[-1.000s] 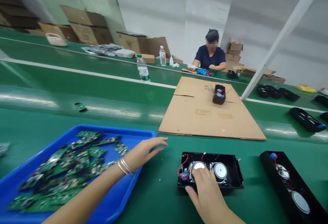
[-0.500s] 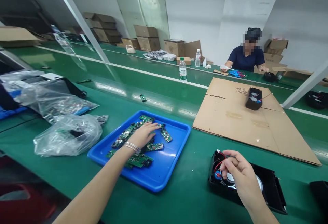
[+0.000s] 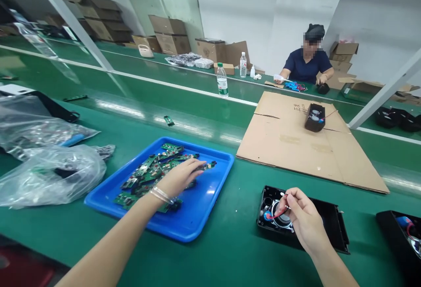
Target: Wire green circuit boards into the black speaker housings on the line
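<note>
My left hand [image 3: 180, 175] is over the blue tray [image 3: 210, 203], its fingers closed on a green circuit board [image 3: 208, 166] that sticks out past the fingertips. Several more circuit boards [image 3: 141, 177] lie heaped in the tray beneath and beside the hand. At the right, my right hand [image 3: 301, 208] pinches thin red and black wires [image 3: 285, 208] with a small white plug at their end. Those wires run to a blue part [image 3: 267, 215] inside a black speaker housing [image 3: 329, 221], which lies open below the hand with a round speaker partly hidden by the fingers.
Clear plastic bags [image 3: 66, 173] lie at the left. Flattened cardboard [image 3: 283, 147] holds another black speaker [image 3: 315, 117]. A further housing [image 3: 391, 234] sits at the right edge. Beyond stand a bottle [image 3: 222, 81] and a person [image 3: 305, 65] seated across the table.
My left hand has closed on a board and raised it from the heap. My right hand holds the wires nearer the plug. The view has shifted to the right.
</note>
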A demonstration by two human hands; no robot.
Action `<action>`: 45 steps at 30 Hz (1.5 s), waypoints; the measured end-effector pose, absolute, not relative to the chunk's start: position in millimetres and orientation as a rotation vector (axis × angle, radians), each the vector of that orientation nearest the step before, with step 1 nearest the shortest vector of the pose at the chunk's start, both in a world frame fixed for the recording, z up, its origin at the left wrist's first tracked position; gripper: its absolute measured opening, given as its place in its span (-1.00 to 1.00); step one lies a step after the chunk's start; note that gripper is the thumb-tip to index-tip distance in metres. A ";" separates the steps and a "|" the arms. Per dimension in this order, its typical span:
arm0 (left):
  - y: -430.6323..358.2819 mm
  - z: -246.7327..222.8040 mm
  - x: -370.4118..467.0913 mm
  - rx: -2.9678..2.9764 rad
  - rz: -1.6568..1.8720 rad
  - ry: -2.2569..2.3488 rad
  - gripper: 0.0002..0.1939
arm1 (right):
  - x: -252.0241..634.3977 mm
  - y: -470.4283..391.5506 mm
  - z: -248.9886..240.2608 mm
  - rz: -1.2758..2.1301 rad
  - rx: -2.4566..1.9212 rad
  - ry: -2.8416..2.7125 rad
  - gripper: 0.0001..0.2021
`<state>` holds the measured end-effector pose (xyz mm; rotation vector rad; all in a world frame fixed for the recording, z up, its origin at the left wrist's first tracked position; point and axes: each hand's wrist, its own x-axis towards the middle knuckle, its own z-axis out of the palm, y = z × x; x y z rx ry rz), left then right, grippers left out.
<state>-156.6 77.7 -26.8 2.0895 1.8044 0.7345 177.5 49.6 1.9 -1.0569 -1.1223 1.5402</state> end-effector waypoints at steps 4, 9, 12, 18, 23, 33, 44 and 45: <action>40.2 -13.6 -103.1 1.798 1.050 1.592 -0.62 | 175.1 47.6 0.2 1.422 -1.091 -1.141 -0.70; 11.7 -7.2 -34.1 1.455 1.232 1.351 -0.79 | 169.4 37.6 6.2 1.368 -1.114 -1.237 -0.81; 6.4 -6.6 -11.6 1.334 1.243 1.332 -0.76 | 168.3 31.4 11.9 1.339 -1.157 -1.391 -0.85; 5.0 0.2 6.7 1.032 1.338 1.228 -0.59 | 171.9 28.8 12.8 1.260 -1.143 -1.445 -0.83; 4.5 6.3 12.3 1.051 1.369 1.077 -0.86 | 169.5 28.2 11.1 1.366 -1.089 -1.374 -0.81; 5.0 17.9 13.1 1.060 1.224 1.397 -0.86 | 174.9 27.9 22.2 0.986 -0.937 -1.732 -0.90; 2.1 24.5 15.2 1.216 1.046 1.201 -0.78 | 168.3 27.6 17.3 0.228 -0.719 -2.102 -0.84; 2.2 23.6 13.8 1.232 1.039 1.188 -0.77 | 168.4 27.8 16.9 0.218 -0.725 -2.103 -0.84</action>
